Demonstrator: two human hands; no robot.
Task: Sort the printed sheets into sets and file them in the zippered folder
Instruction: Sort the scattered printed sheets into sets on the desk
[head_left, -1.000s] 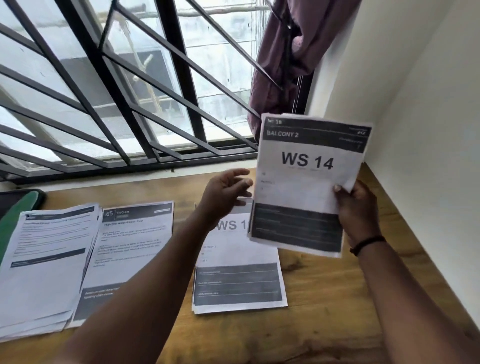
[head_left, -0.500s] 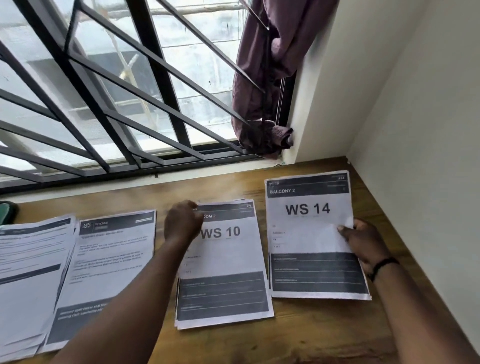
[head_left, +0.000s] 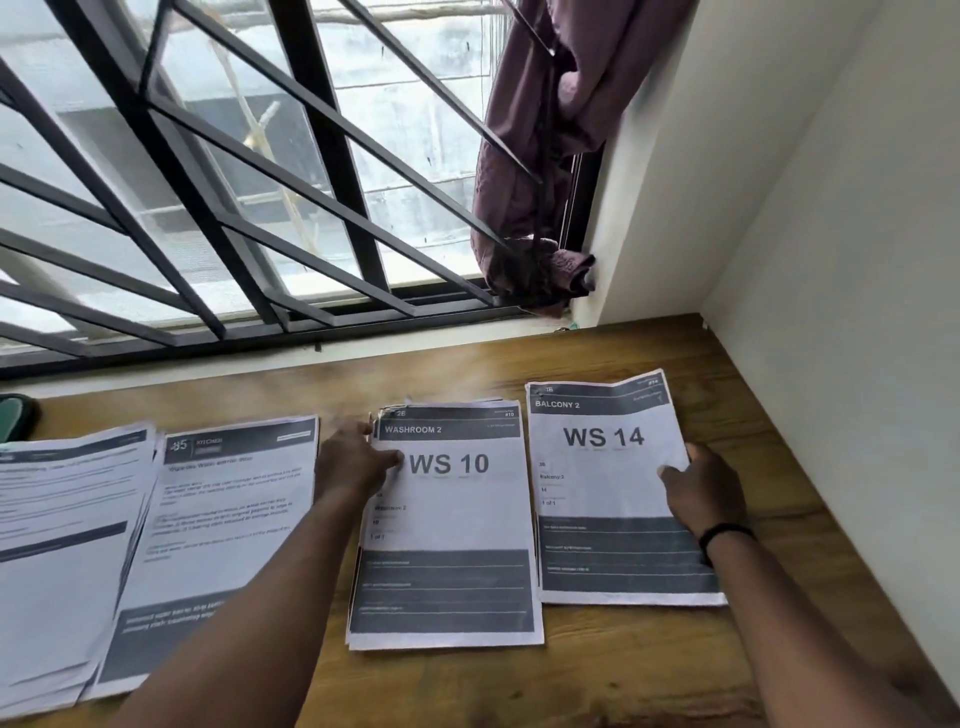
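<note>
1. Four piles of printed sheets lie along your wooden counter, long sides running away from you: far-left stack, then the "KITCHEN" stack.
2. Your left hand presses straight fingers on the "WASHROOM 2 / WS 10" stack.
3. Your right hand rests its fingers, thumb on top, on the "BALCONY 2 / WS 14" stack.

WS 14 sheet now lies flat on desk.
</note>
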